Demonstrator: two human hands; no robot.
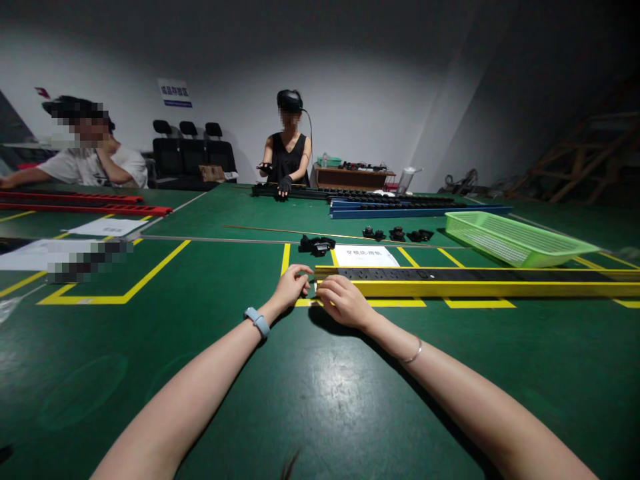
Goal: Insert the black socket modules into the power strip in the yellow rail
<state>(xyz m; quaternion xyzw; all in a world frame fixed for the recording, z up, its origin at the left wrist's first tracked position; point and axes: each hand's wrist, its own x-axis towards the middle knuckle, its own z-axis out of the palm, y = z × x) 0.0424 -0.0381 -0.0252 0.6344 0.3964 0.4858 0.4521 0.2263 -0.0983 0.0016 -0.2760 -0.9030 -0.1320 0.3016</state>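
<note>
A long yellow rail [490, 288] with a black slotted strip [450, 274] inside it lies across the green table, running off to the right. My left hand [291, 288] pinches at the rail's left end, fingers curled. My right hand [343, 301] rests right beside it, fingers closed over the same end of the rail. A band sits on my left wrist and a thin bracelet on my right.
Small black parts [317, 245] and a white label sheet [367, 255] lie behind the rail. A green plastic basket [515, 239] stands at the right. Blue rails [415, 210] and red rails [80, 203] lie farther back. A person in black works opposite; another sits at the left.
</note>
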